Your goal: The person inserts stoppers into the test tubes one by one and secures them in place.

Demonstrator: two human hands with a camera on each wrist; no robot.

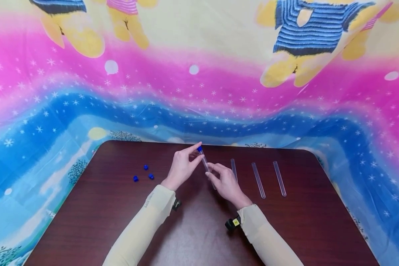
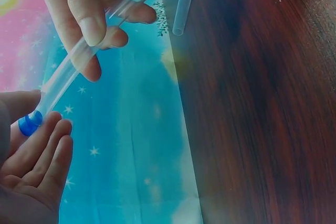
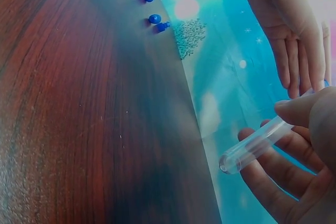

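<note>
Between both hands, a clear plastic test tube (image 1: 204, 162) is held at a slant above the table, with a blue cap (image 1: 199, 148) on its upper end. My left hand (image 1: 182, 165) has the cap between its thumb and index finger, the index finger reaching over the top. Lower down, my right hand (image 1: 227, 183) grips the tube between thumb and fingers. In the right wrist view the tube's rounded closed end (image 3: 230, 162) sticks out past the right fingers. The left wrist view shows the cap (image 2: 30, 123) at the left thumb and fingers.
Three loose blue caps (image 1: 146, 167) lie in a cluster left of the hands. To the right, three clear test tubes (image 1: 258, 180) lie side by side, one partly behind the right hand. A patterned cloth (image 1: 193, 107) hangs behind the dark wooden table (image 1: 96, 221).
</note>
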